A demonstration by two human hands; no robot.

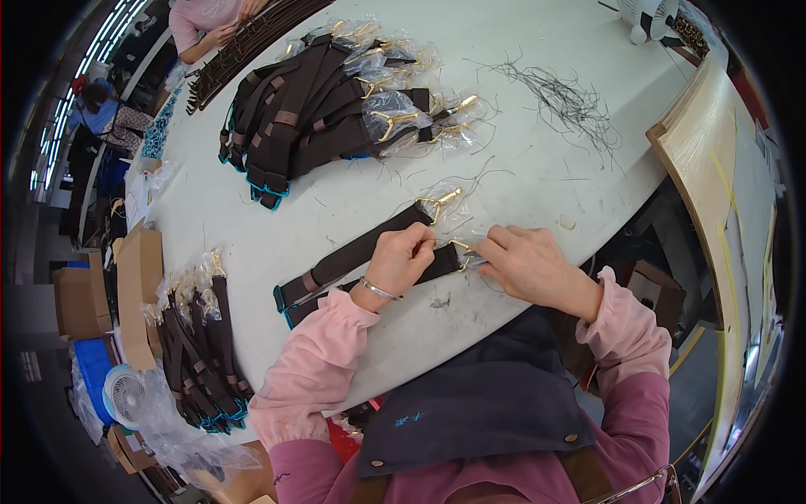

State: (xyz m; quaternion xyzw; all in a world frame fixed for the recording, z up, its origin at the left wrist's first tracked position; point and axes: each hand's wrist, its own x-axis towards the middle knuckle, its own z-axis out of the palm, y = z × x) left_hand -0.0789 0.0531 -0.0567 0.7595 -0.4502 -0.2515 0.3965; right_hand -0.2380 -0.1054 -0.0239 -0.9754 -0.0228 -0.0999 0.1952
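Two dark brown webbing straps lie side by side before me on the table. The farther strap has teal trim at its left end and a gold snap hook in clear plastic at its right. Across the nearer strap rests my left hand, thumb and fingers pinched together by the hook end; what they pinch is hidden. My right hand closes its fingertips on the clear plastic wrap around the nearer strap's gold hook. Thin dark threads trail about both hooks.
A large pile of similar straps lies at the far side, and a smaller bunch at the left edge. Loose dark threads are heaped at the far right. A wooden board stands right of the table. Another person's hand is at the far left.
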